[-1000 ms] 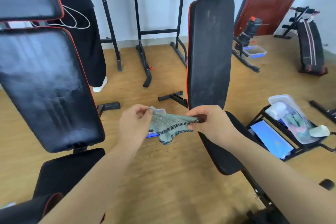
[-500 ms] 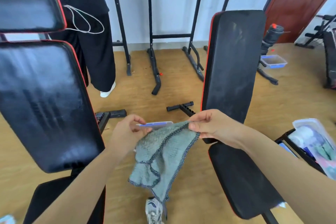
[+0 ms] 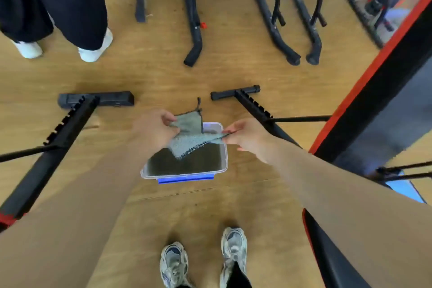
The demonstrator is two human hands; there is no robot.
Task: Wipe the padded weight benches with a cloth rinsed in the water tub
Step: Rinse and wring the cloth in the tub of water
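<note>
**Down to the tub for a rinse**

Pinching the cloth [image 3: 187, 141] by 2 edges, taut between left hand [image 3: 154, 128] and right hand [image 3: 246, 138], directly over the water tub [image 3: 184, 174] just beneath both. Moments ago held up unfolded before the padded bench [image 3: 383, 91], now beyond the right hand; since bent down over the dark water. Cannot tell whether the hanging corner touches it. Probably about to dunk, then wring, then wipe.

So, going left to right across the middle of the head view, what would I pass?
You'd pass the left bench's floor bar → left hand → cloth → right hand → red-edged bench pad.
</note>
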